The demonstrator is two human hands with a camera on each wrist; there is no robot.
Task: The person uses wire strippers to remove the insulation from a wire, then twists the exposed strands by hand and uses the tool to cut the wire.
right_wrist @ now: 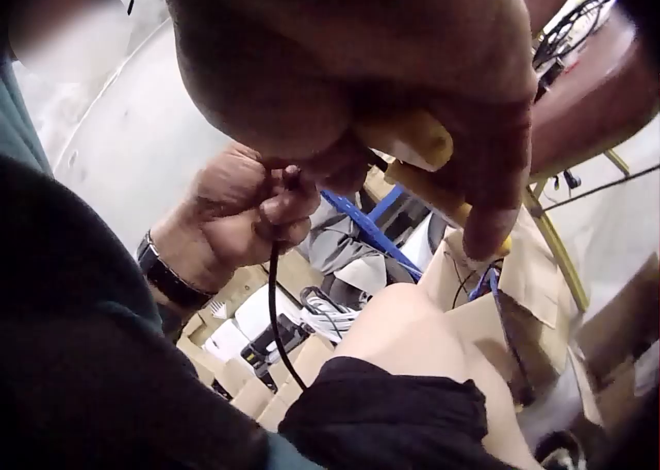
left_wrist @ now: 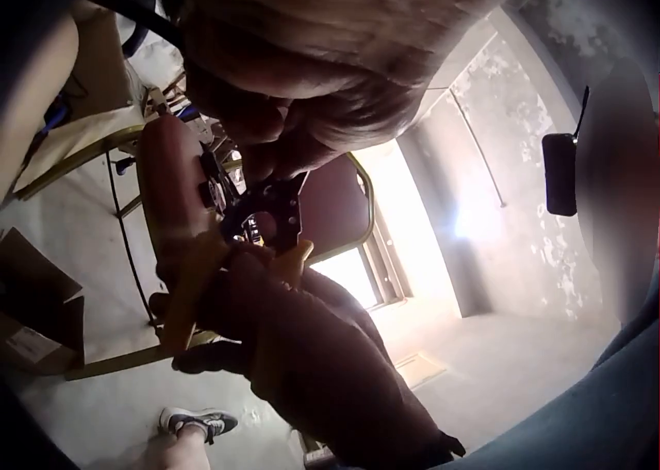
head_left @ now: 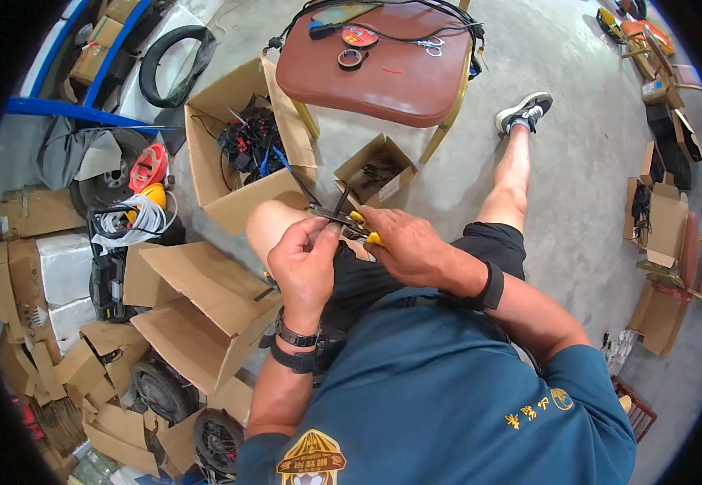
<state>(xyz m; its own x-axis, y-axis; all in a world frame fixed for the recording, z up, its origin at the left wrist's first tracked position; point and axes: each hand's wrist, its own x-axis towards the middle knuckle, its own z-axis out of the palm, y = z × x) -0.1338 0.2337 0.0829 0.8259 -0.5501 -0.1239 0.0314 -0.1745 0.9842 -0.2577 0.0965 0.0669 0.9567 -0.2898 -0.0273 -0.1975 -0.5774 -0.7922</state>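
In the head view my left hand [head_left: 306, 263] pinches a thin black cable [right_wrist: 275, 315] between thumb and fingers; the cable hangs from it in the right wrist view. My right hand [head_left: 416, 246] grips the yellow handles [head_left: 374, 239] of wire strippers [left_wrist: 281, 204], whose dark flat head with holes shows in the left wrist view. The tool's head lies right at the left fingertips, over the lap. Fingers hide the spot where cable and jaws meet.
A brown chair seat [head_left: 367, 89] ahead bears a tape roll [head_left: 351, 59], scissors [head_left: 432, 46] and black cables. A large carton [head_left: 214, 174] of dark wiring and a small carton [head_left: 391, 190] stand before the knees. Cardboard boxes [head_left: 197, 323] crowd the left side.
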